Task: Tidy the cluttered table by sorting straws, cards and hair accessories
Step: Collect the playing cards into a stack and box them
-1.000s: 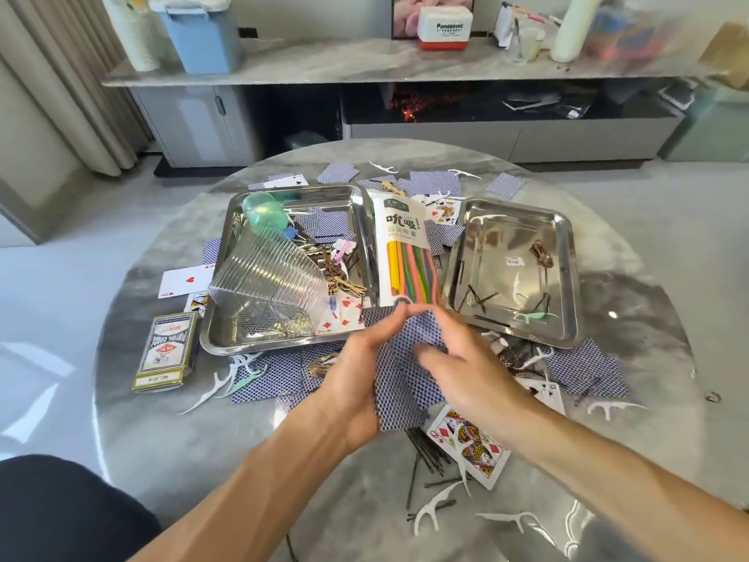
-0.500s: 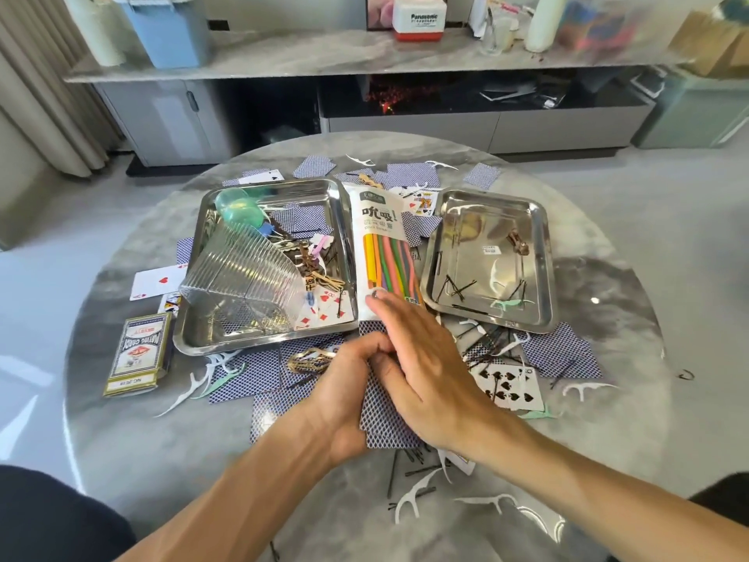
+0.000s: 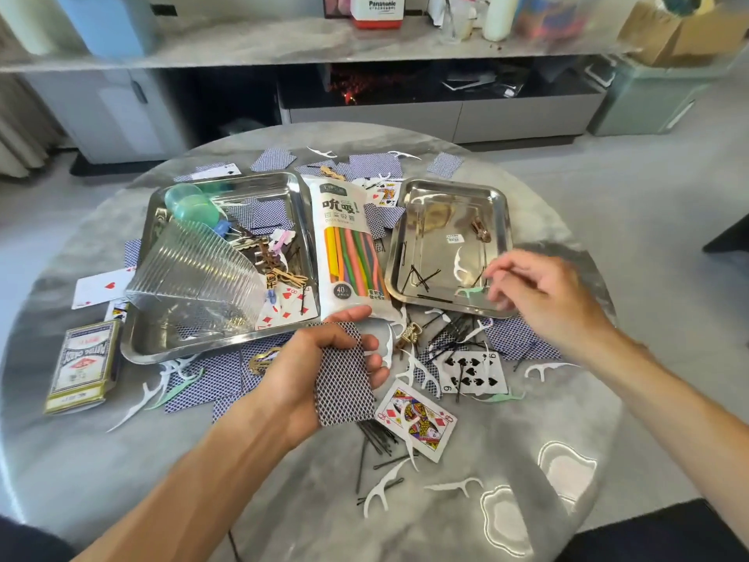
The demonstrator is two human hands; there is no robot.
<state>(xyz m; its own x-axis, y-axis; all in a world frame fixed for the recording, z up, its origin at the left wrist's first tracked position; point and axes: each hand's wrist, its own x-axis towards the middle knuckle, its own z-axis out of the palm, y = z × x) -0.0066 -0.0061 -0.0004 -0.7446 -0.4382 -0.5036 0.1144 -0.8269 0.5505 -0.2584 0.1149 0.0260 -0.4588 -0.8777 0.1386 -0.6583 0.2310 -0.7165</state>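
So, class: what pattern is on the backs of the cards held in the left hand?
Blue-and-white diamond lattice on the cards, head view.

Marble table (image 3: pixel 506 419) — trays (image 3: pixel 502 221), scattered cards (image 3: pixel 417 419)

Bare surface (image 3: pixel 121 460) lies along the near edge and the near left — a hand could come in there with nothing in the way. The near right (image 3: pixel 632 432) is open too, apart from a few floss picks (image 3: pixel 456 486). The middle is crowded: loose cards (image 3: pixel 417 419), bobby pins (image 3: pixel 375 438) and picks lie close together between the two trays. The large tray (image 3: pixel 140 350) is blocked by a leaning stack of clear cups (image 3: pixel 194 273). The straw packet (image 3: pixel 348 245) fills the gap between the trays. The small tray (image 3: pixel 500 204) holds only a few pins and picks — its far half is free. The card box (image 3: pixel 83 367) stands at the left edge.
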